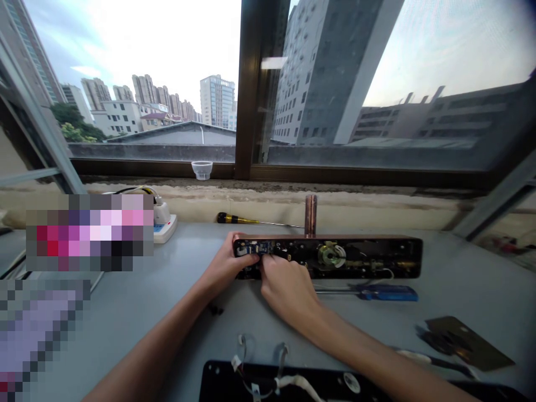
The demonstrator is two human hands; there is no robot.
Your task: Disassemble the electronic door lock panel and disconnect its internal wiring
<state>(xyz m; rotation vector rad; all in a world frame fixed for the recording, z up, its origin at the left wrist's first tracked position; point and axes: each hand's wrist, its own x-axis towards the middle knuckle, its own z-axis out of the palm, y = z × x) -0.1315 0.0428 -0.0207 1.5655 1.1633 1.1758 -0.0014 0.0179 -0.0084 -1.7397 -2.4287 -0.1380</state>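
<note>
A long black housing [397,259] with a copper-coloured edge stands on its side, its open face towards me. My left hand [226,263] grips its left end, the thumb lying over the front near a small blue circuit board [262,247]. The fingers of my right hand [288,282] are curled and reach into the housing just below that board; their tips are hidden, so what they pinch does not show. Right of them inside sits a round metal part [330,254] with a pale ring. A copper-coloured tube [310,216] rises behind the housing.
A blue-handled screwdriver [389,292] lies before the housing, a yellow-and-black one [234,218] behind it. Nearest me is a black panel [218,385] with white cables. A brown plate [473,343] lies right, a power strip [165,229] left. A clear cup [202,170] stands by the window.
</note>
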